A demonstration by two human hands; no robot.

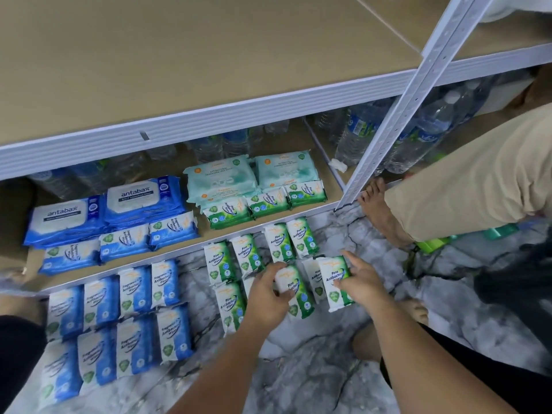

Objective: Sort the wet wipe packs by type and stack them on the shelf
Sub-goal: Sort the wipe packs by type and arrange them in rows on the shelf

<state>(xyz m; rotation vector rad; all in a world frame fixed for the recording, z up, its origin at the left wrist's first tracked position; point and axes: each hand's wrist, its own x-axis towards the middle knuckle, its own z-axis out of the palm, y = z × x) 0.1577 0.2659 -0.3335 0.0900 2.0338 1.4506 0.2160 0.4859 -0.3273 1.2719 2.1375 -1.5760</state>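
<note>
Starting far left on the floor: a block of small blue packs [134, 291], white-and-blue wrappers marked Fragrance Free Antibacterial Wipes, two rows, long axes running near to far, lettering sideways. Farther back, on the lower shelf [167, 255], two big antabax packs [143, 195], blue with white label flaps, lying flat. In front of those, a row of small blue shelf packs [124, 242] turned the other way, long sides along the shelf edge.

Moving right along the same shelf: two pale teal packs [221, 177] side by side, then three small green shelf packs [267, 203] in front, also lengthwise along the edge. Water bottles [358, 130] packed in at the far back. Upper shelf board [179, 55] up top, tan with a white metal rim.

Down on the grey marble-look floor [313, 369], middle: loose green packs [248, 255], white and green, marked Pine Antibacterial Wipes, long axes near to far, a bit skewed. Left grip [265, 289] clenched over the far white end of one Pine pack [297, 297] in among that cluster. Right grip [363, 277] grasping a second Pine pack [336, 282] by its right edge, forefinger sticking out, long axis near to far, white end far.

Right of that, a white slotted post [418, 94], with another person's bare foot [379, 210] and beige trouser leg [478, 174] just beside it.
</note>
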